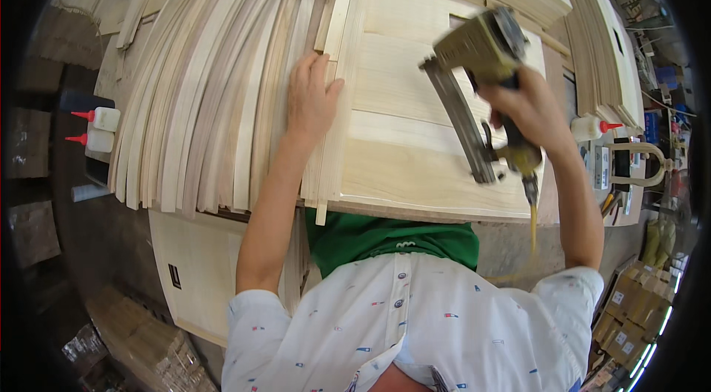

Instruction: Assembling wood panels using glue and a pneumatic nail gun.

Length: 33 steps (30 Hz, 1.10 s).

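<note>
My right hand (529, 110) grips the handle of a pneumatic nail gun (474, 44), held tilted above the right part of a pale wooden panel (415, 162). A yellow air hose (532, 229) hangs from the handle's fitting. The gun is slightly blurred. My left hand (311, 103) rests along the panel's left side, its bent fingers and thumb closed about a narrow wooden strip (323, 162). That strip's lower end juts past the panel's near edge. Another short strip (339, 21) lies beyond my fingertips. What the fingers touch underneath is partly hidden.
Many long wooden slats (200, 95) stand in rows left of my hand. Stacked boards (600, 51) lie at the right. White glue bottles with red tips stand on both sides, one bottle (585, 128) right of my forearm. Another panel (200, 273) leans below the table.
</note>
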Tool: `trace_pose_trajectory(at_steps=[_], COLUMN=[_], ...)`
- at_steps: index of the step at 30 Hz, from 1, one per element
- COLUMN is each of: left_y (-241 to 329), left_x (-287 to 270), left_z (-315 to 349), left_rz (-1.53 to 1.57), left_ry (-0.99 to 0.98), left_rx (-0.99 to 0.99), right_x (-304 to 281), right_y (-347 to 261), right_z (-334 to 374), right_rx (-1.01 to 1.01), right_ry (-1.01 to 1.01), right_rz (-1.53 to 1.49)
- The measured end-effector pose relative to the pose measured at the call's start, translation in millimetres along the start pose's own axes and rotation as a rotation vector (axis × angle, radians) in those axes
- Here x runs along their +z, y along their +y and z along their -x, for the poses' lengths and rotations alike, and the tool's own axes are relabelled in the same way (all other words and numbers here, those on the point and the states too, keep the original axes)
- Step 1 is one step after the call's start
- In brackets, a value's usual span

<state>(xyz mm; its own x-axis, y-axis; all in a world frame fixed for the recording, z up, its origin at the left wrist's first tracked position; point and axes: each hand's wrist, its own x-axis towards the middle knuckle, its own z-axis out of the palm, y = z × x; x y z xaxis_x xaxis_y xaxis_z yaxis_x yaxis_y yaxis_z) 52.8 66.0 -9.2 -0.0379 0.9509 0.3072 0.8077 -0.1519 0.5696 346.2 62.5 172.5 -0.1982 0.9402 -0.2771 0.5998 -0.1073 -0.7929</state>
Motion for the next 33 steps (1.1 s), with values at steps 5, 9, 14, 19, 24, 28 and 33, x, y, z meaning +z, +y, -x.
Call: trace_pose_trajectory(at_steps=[5,9,14,19,24,28,33], left_y=[-7,-1,0,0,-2,-2,-7], left_x=[2,1,1,1,2,3,8], left_z=[2,2,3,0,1,2,2], left_rz=[0.081,0.123,0.089,0.083,0.107,0.100,0.099], left_ry=[-0.002,0.001,-0.001,-0.006,-0.006,0.022,0.066], left_rx=[-0.011,-0.053,-0.068,-0.058,-0.058,-0.044,-0.010], right_x=[16,34,45,48,51,59,63], right_y=[-34,-50,-52,-48,-62,-47,-52], right_z=[-102,-162,-200,-211,-177,-167,-148], right_rx=[-0.148,-0.167,-0.152,-0.121,-0.095,-0.140,-0.138], right_ry=[0.032,0.055,0.008,0.027,0.052,-0.029,-0.018], right_rz=[0.082,0.073,0.100,0.123,0.201,0.192,0.198])
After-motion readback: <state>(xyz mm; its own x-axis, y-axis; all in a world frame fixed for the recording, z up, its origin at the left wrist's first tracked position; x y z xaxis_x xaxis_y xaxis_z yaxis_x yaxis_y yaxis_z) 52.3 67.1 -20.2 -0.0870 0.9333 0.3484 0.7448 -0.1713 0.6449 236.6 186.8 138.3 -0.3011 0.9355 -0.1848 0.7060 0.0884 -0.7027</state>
